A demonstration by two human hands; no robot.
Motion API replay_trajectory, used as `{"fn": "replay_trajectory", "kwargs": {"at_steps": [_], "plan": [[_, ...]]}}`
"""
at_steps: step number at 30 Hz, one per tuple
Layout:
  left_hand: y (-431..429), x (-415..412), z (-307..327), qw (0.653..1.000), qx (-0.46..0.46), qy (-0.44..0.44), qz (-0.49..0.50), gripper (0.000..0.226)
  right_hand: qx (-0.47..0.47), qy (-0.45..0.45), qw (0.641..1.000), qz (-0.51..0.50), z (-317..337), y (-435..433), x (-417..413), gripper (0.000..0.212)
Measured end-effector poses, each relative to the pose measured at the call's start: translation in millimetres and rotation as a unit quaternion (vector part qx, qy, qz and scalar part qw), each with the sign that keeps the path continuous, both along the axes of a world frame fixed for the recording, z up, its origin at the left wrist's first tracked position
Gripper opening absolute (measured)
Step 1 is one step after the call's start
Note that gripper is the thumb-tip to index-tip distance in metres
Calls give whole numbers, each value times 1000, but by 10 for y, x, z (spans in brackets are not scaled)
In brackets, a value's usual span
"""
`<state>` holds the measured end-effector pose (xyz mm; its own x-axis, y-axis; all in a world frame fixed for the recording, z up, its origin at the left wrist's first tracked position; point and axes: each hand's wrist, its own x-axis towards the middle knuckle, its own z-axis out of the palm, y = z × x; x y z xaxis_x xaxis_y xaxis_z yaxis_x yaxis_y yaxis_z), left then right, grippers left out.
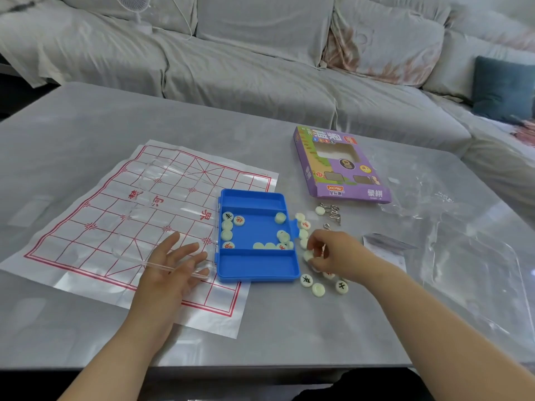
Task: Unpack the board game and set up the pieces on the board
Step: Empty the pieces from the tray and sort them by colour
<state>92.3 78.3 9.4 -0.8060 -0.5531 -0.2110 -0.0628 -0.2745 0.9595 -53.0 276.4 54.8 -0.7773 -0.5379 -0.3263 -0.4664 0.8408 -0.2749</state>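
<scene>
A white paper board with a red grid lies flat on the grey table. On its right edge sits an open blue plastic case, its clear lid folded back over the board. Several pale round pieces lie in the case's middle compartment. More pieces are scattered on the table right of the case. My left hand rests with straight fingers on the clear lid. My right hand pinches pale pieces just right of the case.
A purple game box lies beyond the case. Small metal ring puzzles sit below it. A crumpled clear wrapper and a small leaflet lie at the right. A grey sofa runs behind the table.
</scene>
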Motion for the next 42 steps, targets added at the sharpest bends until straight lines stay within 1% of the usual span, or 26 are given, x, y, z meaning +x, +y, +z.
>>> {"fn": "replay_trajectory", "kwargs": {"at_steps": [2,3,7,10,11,15,17,20,23,27,30,34,36,39,42], "plan": [[5,1,-4,1000,-9,-2,-3,37,6,11,1000,0,14,-13,-15,29],[9,4,-7,1000,-13,-4,-5,36,1,20,1000,-2,32,-19,-34,30],[15,1,-6,1000,-13,-5,-4,36,-42,70,997,-1,146,-122,-93,23],[19,1,10,1000,2,0,1,37,-53,77,994,51,207,-375,-72,25],[19,3,16,1000,10,3,3,37,-35,69,994,76,201,-479,-60,28],[19,-2,31,999,32,13,7,38,125,67,977,159,93,-779,-77,40],[7,-3,24,999,35,16,7,38,150,54,973,167,83,-818,-119,42],[-9,-6,0,999,39,20,8,36,123,14,978,168,87,-825,-148,39],[-23,-16,-21,998,49,32,10,37,84,-4,982,171,60,-841,-144,36],[-35,-9,-48,999,40,36,5,37,41,8,986,162,-13,-954,-114,29],[-33,-10,-45,999,39,37,6,37,19,34,989,139,-53,-1038,-99,30],[-33,-11,-60,999,23,27,9,37,-9,16,991,130,-41,-1004,-131,31],[-39,-11,-66,1000,19,23,7,36,-7,-4,990,144,-18,-967,-139,33],[-40,-8,-61,999,26,23,6,36,36,-14,984,176,-5,-982,-144,43],[-36,-10,-50,999,31,22,5,37,63,-20,981,183,2,-1044,-150,46]]}}
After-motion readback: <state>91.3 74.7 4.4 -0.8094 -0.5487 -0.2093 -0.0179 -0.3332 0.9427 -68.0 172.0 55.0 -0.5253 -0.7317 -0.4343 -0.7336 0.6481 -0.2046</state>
